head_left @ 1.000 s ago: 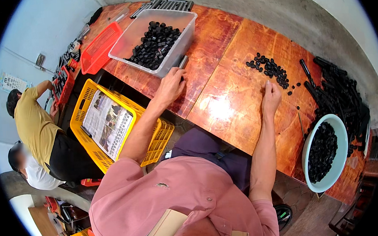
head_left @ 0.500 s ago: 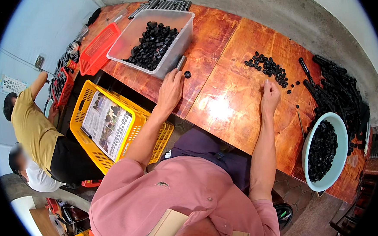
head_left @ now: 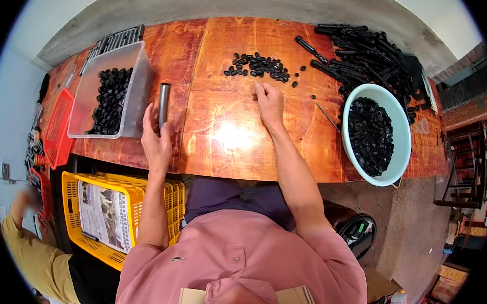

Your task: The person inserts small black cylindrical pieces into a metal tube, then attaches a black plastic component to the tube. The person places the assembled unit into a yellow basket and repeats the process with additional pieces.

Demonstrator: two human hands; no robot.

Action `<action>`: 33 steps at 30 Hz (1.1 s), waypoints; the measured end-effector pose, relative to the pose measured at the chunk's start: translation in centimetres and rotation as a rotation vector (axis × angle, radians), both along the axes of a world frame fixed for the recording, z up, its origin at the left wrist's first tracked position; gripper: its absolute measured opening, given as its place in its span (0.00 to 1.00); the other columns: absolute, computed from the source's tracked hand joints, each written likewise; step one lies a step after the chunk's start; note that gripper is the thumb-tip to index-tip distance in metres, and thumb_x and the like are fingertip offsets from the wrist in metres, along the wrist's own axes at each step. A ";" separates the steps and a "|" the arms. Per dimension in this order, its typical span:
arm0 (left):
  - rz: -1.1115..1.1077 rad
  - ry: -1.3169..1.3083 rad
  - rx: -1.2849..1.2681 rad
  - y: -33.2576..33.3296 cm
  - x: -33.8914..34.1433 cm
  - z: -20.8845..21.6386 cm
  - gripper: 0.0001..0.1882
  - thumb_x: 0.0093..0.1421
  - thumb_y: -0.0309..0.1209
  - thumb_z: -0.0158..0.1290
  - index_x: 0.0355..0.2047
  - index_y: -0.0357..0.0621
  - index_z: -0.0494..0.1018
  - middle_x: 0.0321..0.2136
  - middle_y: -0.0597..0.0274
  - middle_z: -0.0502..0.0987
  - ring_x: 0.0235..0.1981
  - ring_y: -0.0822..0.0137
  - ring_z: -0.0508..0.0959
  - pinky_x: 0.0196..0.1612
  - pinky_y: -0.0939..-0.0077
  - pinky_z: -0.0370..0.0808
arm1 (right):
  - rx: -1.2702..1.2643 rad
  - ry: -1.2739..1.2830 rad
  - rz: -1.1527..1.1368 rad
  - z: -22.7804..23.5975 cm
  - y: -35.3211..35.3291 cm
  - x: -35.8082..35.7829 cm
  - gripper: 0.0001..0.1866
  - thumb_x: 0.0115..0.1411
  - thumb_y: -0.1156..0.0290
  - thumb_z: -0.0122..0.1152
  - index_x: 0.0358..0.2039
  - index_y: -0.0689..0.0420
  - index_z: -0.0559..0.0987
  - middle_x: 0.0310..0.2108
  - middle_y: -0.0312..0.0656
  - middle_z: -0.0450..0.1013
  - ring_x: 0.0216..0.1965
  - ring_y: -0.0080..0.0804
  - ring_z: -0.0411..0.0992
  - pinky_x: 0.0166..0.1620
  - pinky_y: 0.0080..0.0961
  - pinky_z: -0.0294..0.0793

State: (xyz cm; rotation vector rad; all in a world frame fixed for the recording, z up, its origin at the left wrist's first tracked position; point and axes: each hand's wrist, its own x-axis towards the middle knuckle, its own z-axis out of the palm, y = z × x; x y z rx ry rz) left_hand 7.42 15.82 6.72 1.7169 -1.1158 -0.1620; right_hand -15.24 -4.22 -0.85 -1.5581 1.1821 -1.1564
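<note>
Grey tube [head_left: 164, 104] at the person's left hand [head_left: 157, 146]

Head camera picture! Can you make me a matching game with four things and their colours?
Things:
1. Round basin
2. Tube by the left hand
3. Crate holding printed paper
4. Small oval pieces near the right hand

Colours:
A. Yellow
B. Black
C. Pale blue
D. Silvery grey

Pairs: 1-C, 2-D, 3-A, 4-B
</note>
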 end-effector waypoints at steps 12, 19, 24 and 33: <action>-0.574 1.521 0.027 -9.2 -6.8 -3.9 0.17 0.72 0.45 0.46 0.47 0.44 0.68 0.27 0.62 0.73 0.20 0.69 0.73 0.22 0.75 0.71 | 0.100 -0.119 -0.025 0.7 -0.8 -0.3 0.17 0.68 0.63 0.56 0.30 0.64 0.79 0.24 0.37 0.75 0.26 0.25 0.73 0.32 0.26 0.72; -0.740 1.720 0.111 -10.4 -6.7 -6.5 0.23 0.73 0.49 0.41 0.53 0.43 0.69 0.32 0.63 0.73 0.29 0.66 0.73 0.36 0.69 0.73 | -0.422 0.513 -0.432 4.8 -9.4 -8.0 0.16 0.61 0.68 0.59 0.46 0.63 0.79 0.44 0.55 0.75 0.49 0.52 0.73 0.53 0.41 0.71; -0.875 1.796 0.008 -10.3 -5.6 -7.0 0.24 0.72 0.43 0.43 0.60 0.41 0.66 0.37 0.61 0.74 0.33 0.65 0.74 0.39 0.68 0.74 | -0.055 1.075 -0.326 6.9 -12.2 -11.1 0.22 0.64 0.67 0.56 0.58 0.56 0.72 0.56 0.52 0.69 0.55 0.55 0.70 0.54 0.48 0.71; -0.823 1.808 -0.091 -10.4 -5.7 -6.7 0.15 0.70 0.31 0.46 0.55 0.42 0.66 0.41 0.52 0.77 0.40 0.56 0.79 0.46 0.60 0.79 | -0.220 1.286 -0.268 4.8 -12.3 -11.5 0.16 0.61 0.75 0.57 0.50 0.58 0.76 0.50 0.51 0.71 0.48 0.54 0.74 0.46 0.48 0.76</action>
